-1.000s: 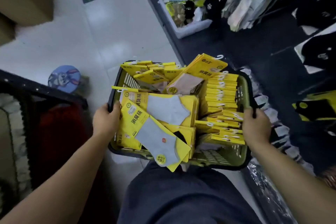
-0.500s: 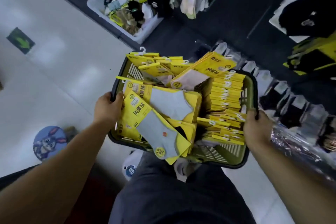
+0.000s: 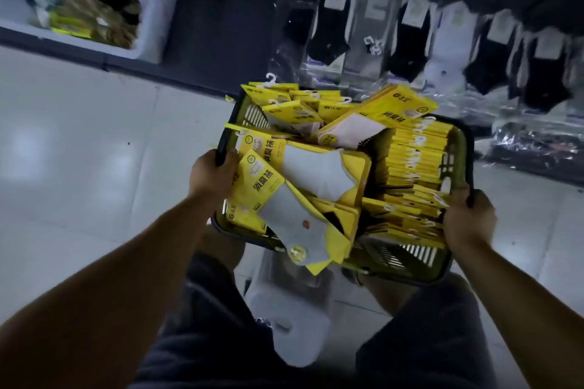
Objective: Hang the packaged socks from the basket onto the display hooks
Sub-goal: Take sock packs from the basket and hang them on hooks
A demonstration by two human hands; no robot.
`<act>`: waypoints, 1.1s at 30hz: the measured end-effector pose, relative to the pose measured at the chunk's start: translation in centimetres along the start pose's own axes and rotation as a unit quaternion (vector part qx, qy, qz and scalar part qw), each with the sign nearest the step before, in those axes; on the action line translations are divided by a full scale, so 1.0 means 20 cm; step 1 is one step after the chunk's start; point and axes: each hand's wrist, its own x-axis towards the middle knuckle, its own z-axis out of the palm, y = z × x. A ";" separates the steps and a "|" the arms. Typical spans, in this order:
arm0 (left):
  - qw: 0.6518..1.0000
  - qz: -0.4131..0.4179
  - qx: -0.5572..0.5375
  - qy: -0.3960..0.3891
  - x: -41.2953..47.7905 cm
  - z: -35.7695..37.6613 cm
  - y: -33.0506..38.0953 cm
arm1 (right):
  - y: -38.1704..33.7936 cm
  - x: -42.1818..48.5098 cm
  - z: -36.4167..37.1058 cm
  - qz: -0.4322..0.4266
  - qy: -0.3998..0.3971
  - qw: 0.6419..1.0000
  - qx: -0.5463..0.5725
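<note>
A green basket (image 3: 407, 265) with black handles is held in front of me above my knees. It is packed with several yellow sock packages (image 3: 316, 174), some lying flat with grey socks showing, others stacked on edge at the right. My left hand (image 3: 210, 175) grips the left handle. My right hand (image 3: 467, 221) grips the right rim and handle. Beyond the basket, a row of bagged black and white socks (image 3: 410, 38) hangs on the dark display wall.
A white bin (image 3: 151, 9) of mixed socks stands at the upper left against the dark shelving base. White tiled floor (image 3: 79, 151) lies to the left. A white stool (image 3: 290, 309) shows between my legs under the basket.
The view has swung toward the display wall, so the hanging bagged socks now sit straight ahead. Both hands keep their hold on the basket, which has stayed level.
</note>
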 end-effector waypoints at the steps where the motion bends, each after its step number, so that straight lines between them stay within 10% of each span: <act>1: 1.000 0.004 0.003 -0.002 0.06 0.06 -0.03 | 0.05 0.01 0.07 0.007 0.001 1.000 -0.004; 17: 0.998 0.046 0.011 0.039 0.66 1.02 -0.47 | 0.61 0.56 1.04 0.007 0.019 0.998 0.060; 33: 0.993 0.092 -0.070 0.015 0.78 1.10 -0.56 | 0.59 0.54 1.01 0.037 0.082 0.989 0.114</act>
